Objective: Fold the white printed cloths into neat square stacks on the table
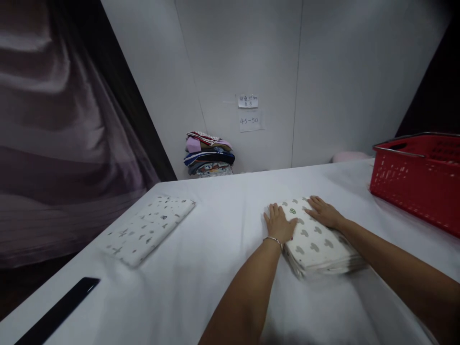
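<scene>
A folded white cloth with grey cloud shapes (318,247) lies on the white table (223,268), right of centre. My left hand (279,223) rests flat on its far left corner, fingers stretched out, a thin bracelet on the wrist. My right hand (324,211) lies flat on the cloth's far edge, fingers spread. Neither hand grips anything.
Another folded white cloth with small dark prints (147,229) lies at the left. A red plastic basket (419,179) stands at the right edge. A stack of coloured fabrics (209,154) sits by the back wall under two paper notes (249,112). A dark flat strip (57,311) lies near the front left.
</scene>
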Demonstrator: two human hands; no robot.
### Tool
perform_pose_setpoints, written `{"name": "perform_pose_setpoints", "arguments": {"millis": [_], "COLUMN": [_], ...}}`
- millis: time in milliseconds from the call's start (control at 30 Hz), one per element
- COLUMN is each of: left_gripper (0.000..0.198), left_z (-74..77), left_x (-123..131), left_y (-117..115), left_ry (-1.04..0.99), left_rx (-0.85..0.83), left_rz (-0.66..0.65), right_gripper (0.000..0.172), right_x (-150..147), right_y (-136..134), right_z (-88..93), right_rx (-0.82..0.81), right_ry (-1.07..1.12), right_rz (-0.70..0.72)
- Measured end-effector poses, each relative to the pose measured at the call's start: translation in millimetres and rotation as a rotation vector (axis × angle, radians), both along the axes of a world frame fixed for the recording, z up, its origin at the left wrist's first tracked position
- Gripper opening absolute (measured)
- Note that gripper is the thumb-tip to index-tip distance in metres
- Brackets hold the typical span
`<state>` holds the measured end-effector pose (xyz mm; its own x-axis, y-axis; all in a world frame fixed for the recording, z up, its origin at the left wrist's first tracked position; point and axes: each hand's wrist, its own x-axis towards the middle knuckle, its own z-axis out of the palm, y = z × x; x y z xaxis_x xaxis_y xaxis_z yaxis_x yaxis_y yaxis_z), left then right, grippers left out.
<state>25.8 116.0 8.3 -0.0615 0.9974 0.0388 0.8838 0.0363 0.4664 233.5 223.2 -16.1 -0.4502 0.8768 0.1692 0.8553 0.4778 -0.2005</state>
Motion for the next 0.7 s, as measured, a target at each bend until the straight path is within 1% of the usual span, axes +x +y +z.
{"name": "perform_pose_setpoints", "arguments": {"millis": [100, 167, 233, 333, 400, 467, 500, 533, 600, 667, 700], "left_gripper": [0.075, 0.072, 0.068, 0.056, 0.052, 0.054, 0.056, 0.057, 0.059, 0.065, 0.068], "left_z": [4.1, 5.3, 6.5, 10.1, 12.9, 14.2, 14.0, 13.5, 12.1, 11.9, 12.6], "left_x": [-6, -11, -13, -13, -11, -10, -10, -10, -11, -12, -12], "left_y": [-4, -12, -22, -35, -40, -41, -40, -39, -37, -36, -36], "left_ry": [-0.081, -0.136, -0.199, -0.335, -0.420, -0.482, -0.511, -0.544, -0.628, -0.760, -0.846], "left_rx": [0.014, 0.068, 0.102, 0.022, -0.041, -0.063, -0.064, -0.066, -0.078, -0.112, -0.148], "left_rz": [-0.001, 0.065, 0.149, 0.196, 0.198, 0.209, 0.221, 0.238, 0.283, 0.326, 0.340], "right_gripper": [0.063, 0.065, 0.066, 0.072, 0.080, 0.086, 0.085, 0.082, 0.069, 0.055, 0.051], "right_x": [9, 23, 40, 63, 72, 75, 74, 72, 68, 64, 63], "right_y": [-5, -16, -30, -53, -66, -76, -80, -83, -88, -90, -90], "right_z": [9.7, 10.5, 7.1, 3.5, 8.6, 20.2, 27.5, 35.0, 48.4, 57.6, 60.4], "right_rx": [-0.082, -0.090, -0.087, -0.132, -0.233, -0.374, -0.440, -0.506, -0.637, -0.764, -0.825], "right_ry": [0.089, 0.115, 0.151, 0.265, 0.336, 0.385, 0.406, 0.428, 0.478, 0.542, 0.577], "right_rz": [-0.065, -0.121, -0.171, -0.271, -0.349, -0.432, -0.468, -0.491, -0.496, -0.479, -0.467]}}
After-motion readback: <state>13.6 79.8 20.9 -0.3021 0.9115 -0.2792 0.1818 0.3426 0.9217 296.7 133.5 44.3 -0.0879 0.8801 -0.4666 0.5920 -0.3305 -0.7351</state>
